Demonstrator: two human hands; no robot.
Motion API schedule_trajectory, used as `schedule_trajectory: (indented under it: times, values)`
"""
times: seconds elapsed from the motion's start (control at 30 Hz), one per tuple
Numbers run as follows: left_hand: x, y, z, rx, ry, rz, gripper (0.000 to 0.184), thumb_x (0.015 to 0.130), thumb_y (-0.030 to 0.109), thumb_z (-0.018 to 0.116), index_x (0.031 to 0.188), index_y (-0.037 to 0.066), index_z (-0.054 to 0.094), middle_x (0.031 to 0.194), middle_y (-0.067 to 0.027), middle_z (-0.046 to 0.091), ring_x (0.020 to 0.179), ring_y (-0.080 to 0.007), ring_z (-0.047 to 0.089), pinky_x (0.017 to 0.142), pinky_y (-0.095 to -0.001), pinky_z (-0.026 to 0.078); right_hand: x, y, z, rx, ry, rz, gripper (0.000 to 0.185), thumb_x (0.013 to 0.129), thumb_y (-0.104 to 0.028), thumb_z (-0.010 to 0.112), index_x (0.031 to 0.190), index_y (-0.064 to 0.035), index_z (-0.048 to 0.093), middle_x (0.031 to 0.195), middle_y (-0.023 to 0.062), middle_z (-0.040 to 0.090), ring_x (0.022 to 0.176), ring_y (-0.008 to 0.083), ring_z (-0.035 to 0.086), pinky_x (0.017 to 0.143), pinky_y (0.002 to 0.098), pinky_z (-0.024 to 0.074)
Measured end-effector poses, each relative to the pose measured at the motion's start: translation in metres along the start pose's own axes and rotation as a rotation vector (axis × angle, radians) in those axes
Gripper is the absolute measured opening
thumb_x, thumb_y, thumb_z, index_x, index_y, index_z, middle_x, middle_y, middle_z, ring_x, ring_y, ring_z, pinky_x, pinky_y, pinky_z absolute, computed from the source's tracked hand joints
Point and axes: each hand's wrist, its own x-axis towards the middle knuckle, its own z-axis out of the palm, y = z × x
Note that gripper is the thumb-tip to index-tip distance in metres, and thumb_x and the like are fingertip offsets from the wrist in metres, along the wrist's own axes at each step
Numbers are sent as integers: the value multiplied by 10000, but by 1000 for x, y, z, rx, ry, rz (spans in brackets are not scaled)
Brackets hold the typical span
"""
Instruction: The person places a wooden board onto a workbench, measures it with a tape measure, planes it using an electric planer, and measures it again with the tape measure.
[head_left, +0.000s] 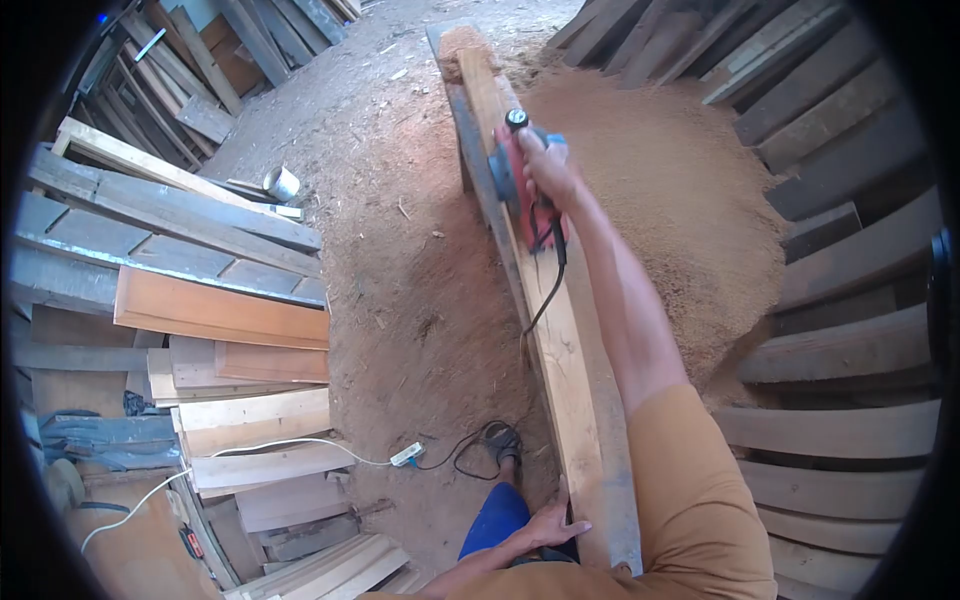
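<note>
- One planer point(514, 185), far along board point(568, 390); right hand point(546, 165) curled round it.
- One left hand point(548, 526), thumb spread, at board's near end; grip unclear.
- One cord point(561, 252), draped over board: could snag, jerking planer askew.

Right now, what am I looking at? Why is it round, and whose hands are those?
There's no robot here, just one picture. The camera sits on a person's head, looking forward and down, and the picture has dark, rounded edges. So the two bare hands belong to the person wearing it.

The right hand holds a red and blue power tool, perhaps a planer, with a dark cord. The tool is on a long board, which lies on a bench. The left hand is by the board's near end; I can't tell if it presses on it. Sawdust is heaped at the far end.
</note>
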Motion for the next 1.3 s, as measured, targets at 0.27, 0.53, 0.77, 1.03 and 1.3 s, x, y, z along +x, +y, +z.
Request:
schedule_trajectory:
  times: [0.27, 0.53, 0.77, 1.03, 1.3]
  values:
    - [4, -5, 4, 64, -5, -12, 1312, 911, 565, 683, 1500, -59, -310, 1296, -362, 551, 1156, -449, 594, 990, -410, 486, -37, -3, -6, 198, -77, 95, 337, 1020, -415, 555, 940, -97, 631, 701, -7, 555, 512, 104, 512, 463, 279, 464]
    - [-14, 12, 17, -186, 152, 117, 852, 890, 404, 758, 1487, 2, 302, 1200, -184, 622, 1086, -265, 610, 915, -388, 494, -334, 74, -40, 91, -158, 188, 286, 1028, -334, 554, 870, -96, 571, 631, -12, 555, 504, 105, 554, 453, 303, 450]
    - [-8, -56, 81, -80, 15, 140, 568, 861, 425, 784, 1209, 6, 621, 1006, -134, 689, 970, -248, 656, 856, -393, 517, -526, 107, -53, 22, -71, 209, 330, 965, -319, 603, 1002, 9, 598, 680, 71, 599, 601, 176, 601, 568, 375, 496]
    - [-12, -8, 39, 152, 107, -163, 686, 886, 550, 713, 1288, 6, 598, 924, -170, 696, 871, -311, 682, 792, -415, 544, -366, 62, -22, -40, -84, 203, 429, 970, -417, 589, 990, 11, 619, 730, 91, 641, 685, 188, 641, 627, 380, 508]
    - [-11, -4, 23, 89, -73, -117, 1113, 897, 662, 615, 1584, -53, 109, 1367, -351, 542, 1306, -464, 523, 1113, -472, 410, -126, -23, 14, -149, 28, 68, 576, 956, -571, 575, 762, -36, 671, 654, 79, 668, 572, 156, 651, 550, 349, 518]
